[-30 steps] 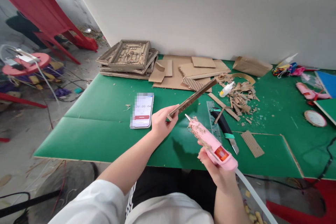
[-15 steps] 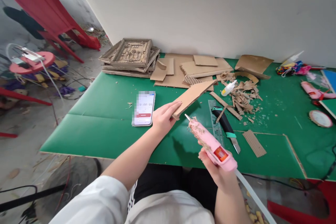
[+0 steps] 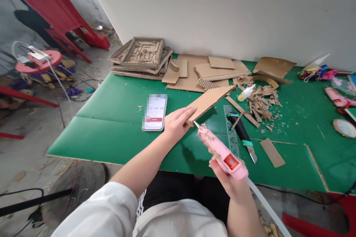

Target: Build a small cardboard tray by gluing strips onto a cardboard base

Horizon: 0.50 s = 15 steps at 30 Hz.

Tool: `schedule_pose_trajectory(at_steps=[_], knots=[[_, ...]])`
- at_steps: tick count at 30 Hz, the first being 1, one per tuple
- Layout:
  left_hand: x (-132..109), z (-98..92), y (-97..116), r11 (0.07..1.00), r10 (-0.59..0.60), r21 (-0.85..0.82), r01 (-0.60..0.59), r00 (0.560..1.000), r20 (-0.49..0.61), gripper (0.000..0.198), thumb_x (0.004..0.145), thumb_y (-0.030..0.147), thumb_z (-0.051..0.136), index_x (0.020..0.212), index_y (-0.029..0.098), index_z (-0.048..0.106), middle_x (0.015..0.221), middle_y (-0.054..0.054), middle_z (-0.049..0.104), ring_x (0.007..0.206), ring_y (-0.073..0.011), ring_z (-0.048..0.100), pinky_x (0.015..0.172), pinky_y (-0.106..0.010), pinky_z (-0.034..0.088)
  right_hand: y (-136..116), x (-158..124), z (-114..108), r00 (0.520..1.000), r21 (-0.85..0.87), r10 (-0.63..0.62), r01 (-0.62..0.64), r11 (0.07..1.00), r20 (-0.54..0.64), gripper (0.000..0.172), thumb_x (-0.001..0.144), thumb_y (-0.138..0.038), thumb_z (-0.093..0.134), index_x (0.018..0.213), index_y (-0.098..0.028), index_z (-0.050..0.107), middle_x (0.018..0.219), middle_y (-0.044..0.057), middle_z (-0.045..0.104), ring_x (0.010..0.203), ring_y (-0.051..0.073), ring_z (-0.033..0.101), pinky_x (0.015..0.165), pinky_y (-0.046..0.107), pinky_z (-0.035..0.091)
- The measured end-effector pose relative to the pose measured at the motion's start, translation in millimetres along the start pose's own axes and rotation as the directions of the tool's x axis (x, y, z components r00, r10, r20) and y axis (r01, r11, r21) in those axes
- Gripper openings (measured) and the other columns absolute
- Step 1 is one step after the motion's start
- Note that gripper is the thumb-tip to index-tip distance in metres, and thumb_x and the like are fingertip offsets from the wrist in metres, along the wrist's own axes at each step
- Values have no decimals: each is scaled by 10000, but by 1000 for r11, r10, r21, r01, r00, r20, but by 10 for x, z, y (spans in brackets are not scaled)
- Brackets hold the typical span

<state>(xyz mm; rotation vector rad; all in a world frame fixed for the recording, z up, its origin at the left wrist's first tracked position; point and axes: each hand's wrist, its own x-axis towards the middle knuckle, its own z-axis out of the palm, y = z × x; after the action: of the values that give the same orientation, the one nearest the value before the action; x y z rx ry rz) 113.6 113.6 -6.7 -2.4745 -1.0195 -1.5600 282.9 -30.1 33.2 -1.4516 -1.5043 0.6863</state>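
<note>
Cardboard piece: pinched at its near end in the left hand, fingers pressed together flat along the top face, thumb out of sight. Raised off the green table mat, tilted, far end pointing toward 2 o'clock. Hangs at 3 o'clock of the phone and at 10 o'clock of the clear ruler.

Right hand: closed round the grip of the pink hot glue gun, its barrel crusted with cardboard crumbs. Nozzle aimed toward 11 o'clock, at or just short of the piece's near lower edge; cannot tell whether touching, nor whether glue is running.

Likely trouble, judged from this:
- Burnt fingertips. Too close to the nozzle; any slip of the gun toward 10 o'clock lands hot metal or glue on skin.
- Wobbling work. Held in the air by one end only, so pressure from the nozzle could swing the far end and smear the bead.
- Drips. Nothing but the mat beneath; phone near enough at 9 o'clock to catch a string of glue.
- Dirty joint. Could shed barrel crumbs into the glue line.
- Snagged sleeve or wrist on the utility knife, lying at 1 o'clock of the right hand, blade end nearest.
</note>
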Motion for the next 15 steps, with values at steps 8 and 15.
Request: schedule_pose_trajectory(at_steps=[8, 15], knots=[[12, 0, 7, 1000, 18, 8, -18, 1000, -6, 259, 864, 170, 543, 1109, 175, 627, 1033, -83, 720, 901, -162, 700, 783, -245, 576, 21, -19, 23, 996, 58, 85, -85, 995, 2, 213, 841, -397, 559, 826, -206, 653, 711, 30, 688, 571, 146, 638, 567, 248, 544], [20, -7, 16, 1000, 15, 17, -15, 1000, -1, 256, 879, 172, 507, 1103, 178, 631, 1024, -79, 723, 903, -156, 700, 783, -241, 578, 27, -14, 27, 986, 78, 164, -162, 984, -15, 260, 824, -447, 587, 745, -202, 625, 582, -4, 616, 482, 125, 569, 473, 240, 491]])
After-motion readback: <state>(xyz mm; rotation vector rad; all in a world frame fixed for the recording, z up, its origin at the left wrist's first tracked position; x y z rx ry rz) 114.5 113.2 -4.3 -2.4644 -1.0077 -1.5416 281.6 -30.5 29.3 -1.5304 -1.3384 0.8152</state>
